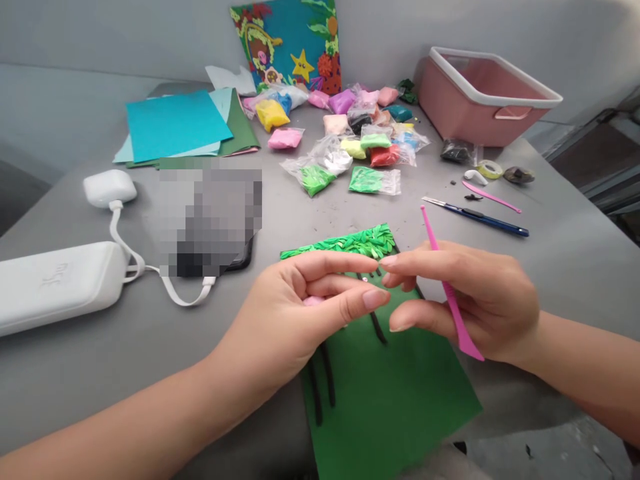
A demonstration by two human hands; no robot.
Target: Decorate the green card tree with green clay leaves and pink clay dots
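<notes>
My left hand (295, 320) is curled closed around a lump of pink clay (314, 301), most of which its fingers hide. Its thumb and index fingertip point toward my other hand. A pink modelling tool (451, 305) rests slantwise between the fingers of my right hand (490, 300), whose thumb and index tip are apart. Both hands hover over a dark green sheet (400, 400). Small bright green clay leaves (350, 242) cover its far edge, and thin black clay strips (327, 373) run down it, partly behind my left hand. A tiny pale bit (365, 279) shows between the hands.
Bagged coloured clay (367, 180) lies across the back, before an undersea clay picture (300, 40). A pink bin (465, 110) stands back right. A craft knife (480, 219) lies at right; a power bank (60, 287), cable and blurred phone (220, 220) at left.
</notes>
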